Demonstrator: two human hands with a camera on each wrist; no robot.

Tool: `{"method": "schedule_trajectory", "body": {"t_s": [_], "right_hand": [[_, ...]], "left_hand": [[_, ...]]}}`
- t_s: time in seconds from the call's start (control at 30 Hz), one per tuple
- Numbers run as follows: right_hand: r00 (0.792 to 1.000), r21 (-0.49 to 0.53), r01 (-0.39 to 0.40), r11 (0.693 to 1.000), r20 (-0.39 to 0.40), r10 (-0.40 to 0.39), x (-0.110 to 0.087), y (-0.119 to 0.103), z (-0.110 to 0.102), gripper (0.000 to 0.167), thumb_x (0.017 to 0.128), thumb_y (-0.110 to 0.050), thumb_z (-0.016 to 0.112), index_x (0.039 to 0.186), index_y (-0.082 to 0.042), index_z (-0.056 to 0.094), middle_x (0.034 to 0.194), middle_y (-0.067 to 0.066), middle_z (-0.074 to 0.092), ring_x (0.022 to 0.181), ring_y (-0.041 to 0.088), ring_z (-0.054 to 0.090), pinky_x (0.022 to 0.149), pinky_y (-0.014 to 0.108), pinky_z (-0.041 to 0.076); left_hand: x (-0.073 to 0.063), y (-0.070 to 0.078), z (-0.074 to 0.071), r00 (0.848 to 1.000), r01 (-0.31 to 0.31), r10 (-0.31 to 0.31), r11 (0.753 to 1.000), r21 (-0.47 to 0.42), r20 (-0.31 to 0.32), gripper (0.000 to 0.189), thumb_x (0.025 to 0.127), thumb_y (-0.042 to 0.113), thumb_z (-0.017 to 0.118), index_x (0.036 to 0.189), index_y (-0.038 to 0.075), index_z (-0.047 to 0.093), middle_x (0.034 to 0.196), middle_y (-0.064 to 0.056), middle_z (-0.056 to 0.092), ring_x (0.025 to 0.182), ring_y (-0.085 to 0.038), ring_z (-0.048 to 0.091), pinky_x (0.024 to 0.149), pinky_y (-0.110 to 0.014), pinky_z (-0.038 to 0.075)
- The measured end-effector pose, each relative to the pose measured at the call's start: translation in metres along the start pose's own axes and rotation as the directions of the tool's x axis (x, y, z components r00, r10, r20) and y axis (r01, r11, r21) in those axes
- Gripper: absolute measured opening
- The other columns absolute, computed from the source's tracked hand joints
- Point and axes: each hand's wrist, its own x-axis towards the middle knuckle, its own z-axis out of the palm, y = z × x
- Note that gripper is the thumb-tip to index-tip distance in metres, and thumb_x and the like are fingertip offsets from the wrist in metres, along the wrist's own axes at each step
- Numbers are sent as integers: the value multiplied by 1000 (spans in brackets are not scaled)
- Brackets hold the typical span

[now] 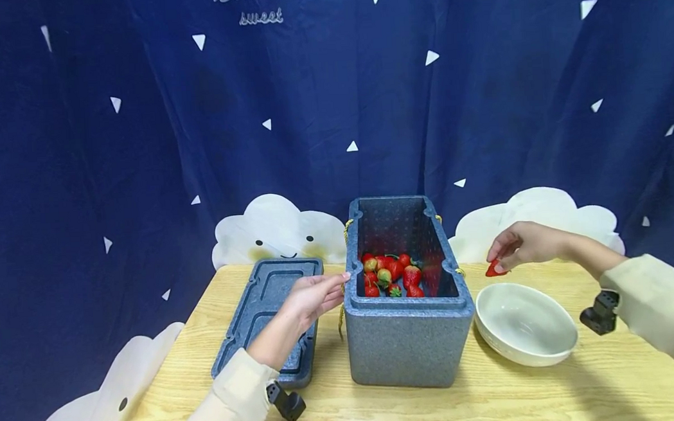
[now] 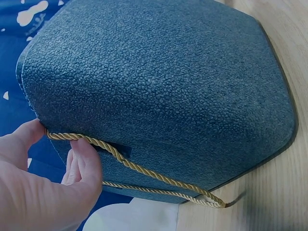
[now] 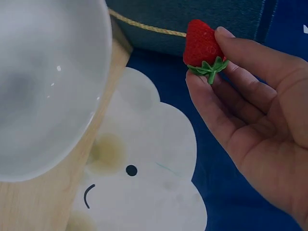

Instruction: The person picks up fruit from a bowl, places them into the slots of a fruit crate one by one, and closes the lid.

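Note:
My right hand (image 1: pixel 529 242) pinches a red strawberry (image 3: pixel 201 43) between thumb and fingers, its green leaf cap downward in the right wrist view. In the head view the strawberry is held in the air above the far side of a white bowl (image 1: pixel 528 354), whose inside looks bare. My left hand (image 1: pixel 313 297) grips the left wall of a blue-grey foam box (image 1: pixel 410 347), thumb at the rim and fingers against the outer side by a yellow twisted cord (image 2: pixel 149 172). Several strawberries (image 1: pixel 395 270), mostly red and some paler, lie inside the uncovered box.
The box's lid (image 1: pixel 272 280) lies on the wooden table (image 1: pixel 326 417) left of the box, partly under my left forearm. White cloud cutouts (image 1: pixel 271 224) stand along the table's back edge, before a dark blue curtain (image 1: pixel 306 77).

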Motion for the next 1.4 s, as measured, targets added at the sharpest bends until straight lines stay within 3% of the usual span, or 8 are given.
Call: {"method": "schedule_trajectory", "body": {"t_s": [0.43, 0.67, 0.87, 1.17, 1.4], "right_hand": [[990, 19, 86, 996, -114, -83, 7, -7, -12, 28, 84, -15, 73, 106, 2, 68, 93, 4, 75, 79, 1, 65, 74, 14, 55], [985, 33, 29, 999, -168, -23, 10, -13, -16, 31, 86, -21, 72, 111, -3, 67, 96, 0, 74, 81, 2, 63, 74, 15, 52], [982, 67, 52, 996, -185, -38, 16, -24, -21, 33, 86, -19, 71, 113, 0, 66, 99, 8, 74, 81, 4, 65, 73, 18, 54], [977, 100, 61, 993, -211, -38, 35, -46, -25, 35, 86, -20, 72, 113, 0, 66, 99, 9, 74, 84, 11, 67, 77, 19, 56], [979, 112, 89, 990, -195, -66, 50, -65, -26, 33, 87, -21, 71, 114, -2, 66, 101, 9, 74, 84, 8, 66, 80, 21, 55]], "left_hand": [[0, 0, 0, 1000, -7, 7, 1000, 0, -4, 45, 89, 17, 67, 124, -9, 54, 131, -24, 57, 123, -32, 57, 101, -36, 52], [-1, -1, 0, 1000, -2, 2, 1000, 0, -1, 49, 89, 18, 67, 126, -10, 52, 133, -26, 55, 125, -33, 55, 101, -36, 52], [-1, -1, 0, 1000, -5, 6, 1000, 6, -9, 49, 89, 19, 68, 125, -10, 53, 132, -25, 56, 123, -32, 56, 100, -35, 53], [-2, -2, 0, 1000, -5, 5, 1000, 9, -12, 53, 89, 20, 68, 129, -10, 50, 134, -27, 54, 126, -35, 54, 102, -37, 52], [-2, -2, 0, 1000, -2, 2, 1000, 3, -7, 54, 89, 19, 68, 130, -11, 50, 135, -27, 53, 127, -36, 53, 103, -38, 51]]}}
